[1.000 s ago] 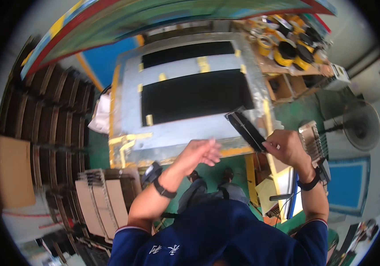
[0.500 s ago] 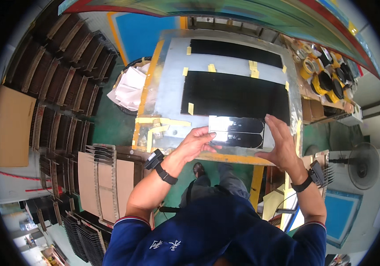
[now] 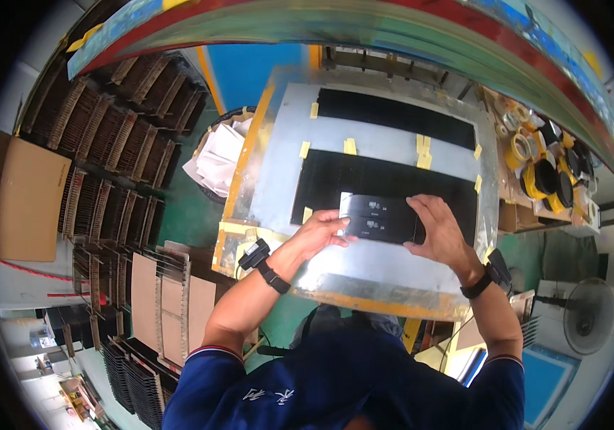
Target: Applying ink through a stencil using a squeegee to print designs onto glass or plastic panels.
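Both hands (image 3: pixel 321 233) (image 3: pixel 439 233) apparently grip a black panel (image 3: pixel 381 219) over the table (image 3: pixel 386 276).

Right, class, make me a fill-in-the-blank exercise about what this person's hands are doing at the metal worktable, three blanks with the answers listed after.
1. The left hand and right hand grip one flat, glossy black rectangular panel by its two ____ ends.
2. The matte black sheets are fixed to the silvery metal worktable with strips of ____ tape.
3. Each wrist wears a ____ band.

Missing words: short; yellow; black
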A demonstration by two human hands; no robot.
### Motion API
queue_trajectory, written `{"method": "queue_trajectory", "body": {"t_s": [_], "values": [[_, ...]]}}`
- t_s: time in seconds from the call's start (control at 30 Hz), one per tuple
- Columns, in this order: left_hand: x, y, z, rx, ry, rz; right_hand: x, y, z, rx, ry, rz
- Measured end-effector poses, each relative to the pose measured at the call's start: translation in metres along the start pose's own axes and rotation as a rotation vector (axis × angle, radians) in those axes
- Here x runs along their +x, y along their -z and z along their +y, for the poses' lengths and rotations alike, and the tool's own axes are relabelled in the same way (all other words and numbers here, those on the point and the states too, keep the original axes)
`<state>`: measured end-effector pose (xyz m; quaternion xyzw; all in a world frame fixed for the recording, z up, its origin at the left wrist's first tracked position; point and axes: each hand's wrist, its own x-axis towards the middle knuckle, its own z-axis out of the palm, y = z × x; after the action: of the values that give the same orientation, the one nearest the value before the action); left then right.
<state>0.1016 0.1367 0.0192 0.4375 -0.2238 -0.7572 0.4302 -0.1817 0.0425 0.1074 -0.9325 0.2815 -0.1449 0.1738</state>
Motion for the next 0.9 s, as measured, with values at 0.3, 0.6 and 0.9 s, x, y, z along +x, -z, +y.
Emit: {"method": "queue_trajectory", "body": {"t_s": [0.3,0.6,0.9], "values": [[0.117,0.021,0.055,0.781,-0.616,0.455,0.107,-0.025,0.152,0.1,-0.015,0.151],[0.163,0.038,0.045,1.143,-0.883,0.482,0.113,-0.049,0.189,0.181,-0.262,-0.214],[0.183,0.068,0.018,1.28,-0.673,0.52,0.107,-0.062,0.21,0.078,0.022,0.097]]}}
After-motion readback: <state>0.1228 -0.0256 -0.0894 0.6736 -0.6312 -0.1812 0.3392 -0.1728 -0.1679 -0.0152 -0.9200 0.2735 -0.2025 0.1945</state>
